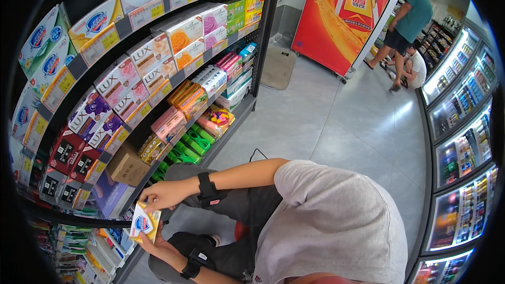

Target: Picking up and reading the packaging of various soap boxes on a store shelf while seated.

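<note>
A yellow and white Safeguard soap box (pixel 143 223) is held between my two hands, in front of the shelf and tilted. My left hand (pixel 157 243) grips its lower end, the thumb lying across the front. At the upper end, the fingers of my right hand (pixel 167 195) pinch the corner. Black bands go round both wrists. Just beyond the hands, a brown cardboard carton (pixel 129 165) and a purple box (pixel 111 197) sit on the low shelf. Lux soap boxes (pixel 120 83) and dark red Romano boxes (pixel 69 150) are stacked above them.
Curved shelf rails (pixel 152 106) with price tags run close on the left. White plastic baskets (pixel 103 254) are at lower left. A red drinks cooler (pixel 335 19) stands on the grey floor (pixel 300 126). Two people (pixel 414 19) are farther back; glass-door fridges (pixel 461 157) line the right.
</note>
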`<action>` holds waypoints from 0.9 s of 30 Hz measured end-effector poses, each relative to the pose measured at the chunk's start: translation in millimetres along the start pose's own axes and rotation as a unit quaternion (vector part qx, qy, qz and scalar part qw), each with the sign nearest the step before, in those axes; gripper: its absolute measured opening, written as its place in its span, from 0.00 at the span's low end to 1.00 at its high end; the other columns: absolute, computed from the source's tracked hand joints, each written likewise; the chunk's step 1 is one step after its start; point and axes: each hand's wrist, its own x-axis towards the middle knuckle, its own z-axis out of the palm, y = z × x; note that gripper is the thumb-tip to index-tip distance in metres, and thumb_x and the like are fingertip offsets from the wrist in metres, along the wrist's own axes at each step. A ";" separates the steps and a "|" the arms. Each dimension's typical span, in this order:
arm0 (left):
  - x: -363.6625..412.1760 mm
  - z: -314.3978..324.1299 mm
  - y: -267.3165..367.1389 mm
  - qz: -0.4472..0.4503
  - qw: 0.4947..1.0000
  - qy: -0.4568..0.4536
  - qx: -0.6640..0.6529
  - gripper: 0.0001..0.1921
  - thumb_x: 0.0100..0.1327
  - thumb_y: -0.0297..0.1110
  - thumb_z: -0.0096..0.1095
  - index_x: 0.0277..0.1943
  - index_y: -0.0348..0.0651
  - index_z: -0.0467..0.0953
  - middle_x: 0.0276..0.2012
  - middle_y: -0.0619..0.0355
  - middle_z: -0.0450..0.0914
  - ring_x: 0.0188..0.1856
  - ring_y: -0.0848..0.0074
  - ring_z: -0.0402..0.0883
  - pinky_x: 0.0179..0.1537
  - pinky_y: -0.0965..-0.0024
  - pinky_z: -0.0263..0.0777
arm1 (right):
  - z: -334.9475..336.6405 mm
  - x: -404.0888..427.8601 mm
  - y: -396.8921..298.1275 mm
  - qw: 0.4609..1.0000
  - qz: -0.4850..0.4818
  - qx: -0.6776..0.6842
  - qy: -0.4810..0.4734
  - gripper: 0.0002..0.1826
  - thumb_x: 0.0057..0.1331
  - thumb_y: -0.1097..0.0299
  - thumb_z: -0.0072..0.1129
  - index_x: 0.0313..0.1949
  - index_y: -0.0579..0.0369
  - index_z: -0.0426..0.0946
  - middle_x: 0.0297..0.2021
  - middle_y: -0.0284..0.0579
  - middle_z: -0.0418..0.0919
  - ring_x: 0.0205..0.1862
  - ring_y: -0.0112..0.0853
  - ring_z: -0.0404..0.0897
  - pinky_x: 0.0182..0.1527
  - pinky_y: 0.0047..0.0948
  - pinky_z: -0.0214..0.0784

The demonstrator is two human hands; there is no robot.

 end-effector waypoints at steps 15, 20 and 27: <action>0.2 19.6 -4.9 -0.047 0.997 0.027 0.048 0.28 0.68 0.52 0.41 0.58 0.34 0.62 0.48 0.48 0.75 0.44 0.67 0.79 0.42 0.68 0.75 | 1.2 -3.3 27.0 0.925 0.161 0.334 -0.080 0.19 0.64 0.54 0.57 0.37 0.62 0.74 0.21 0.35 0.74 0.17 0.17 0.71 0.20 0.16 0.66; 0.9 17.9 -7.3 -0.031 0.997 0.056 0.038 0.30 0.68 0.55 0.39 0.58 0.33 0.62 0.46 0.46 0.76 0.41 0.66 0.80 0.42 0.70 0.74 | 3.9 -8.1 27.9 0.903 0.133 0.404 -0.057 0.18 0.64 0.59 0.56 0.42 0.65 0.75 0.24 0.37 0.75 0.19 0.19 0.74 0.22 0.18 0.69; 5.2 10.9 -11.3 -0.033 0.998 0.045 0.024 0.31 0.68 0.56 0.39 0.58 0.33 0.62 0.46 0.45 0.76 0.40 0.65 0.80 0.42 0.71 0.74 | 5.5 -9.0 27.1 0.904 0.128 0.404 -0.056 0.17 0.64 0.59 0.56 0.41 0.63 0.75 0.23 0.37 0.74 0.18 0.18 0.73 0.21 0.18 0.68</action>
